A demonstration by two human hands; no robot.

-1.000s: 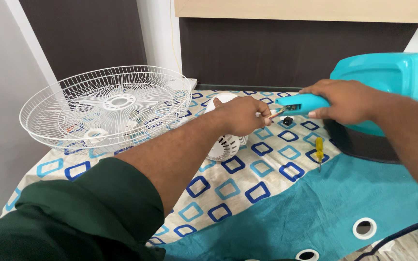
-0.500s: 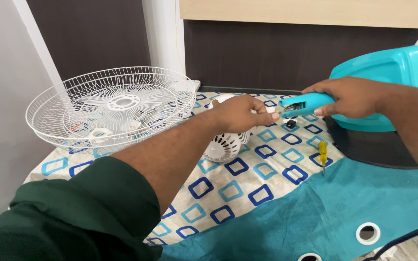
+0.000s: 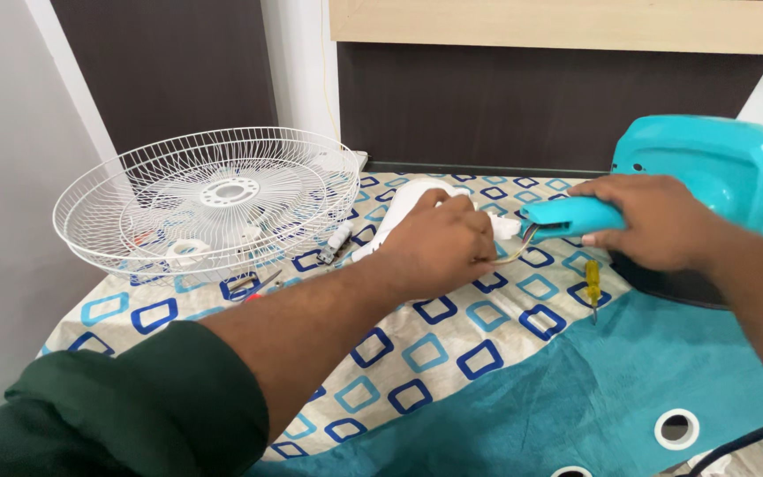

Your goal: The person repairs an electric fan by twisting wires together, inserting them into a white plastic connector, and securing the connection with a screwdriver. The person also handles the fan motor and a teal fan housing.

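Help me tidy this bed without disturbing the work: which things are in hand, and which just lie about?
In hand:
- left hand on white fan part
- right hand gripping turquoise fan neck
- wires between them

Lying about:
- white fan grille
- yellow screwdriver
- pliers

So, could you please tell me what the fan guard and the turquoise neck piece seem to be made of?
The fan guard looks like thin metal wire coated white: fine radial spokes and rings, see-through. The turquoise neck piece in the right hand looks like moulded plastic: smooth, even colour, slight sheen.
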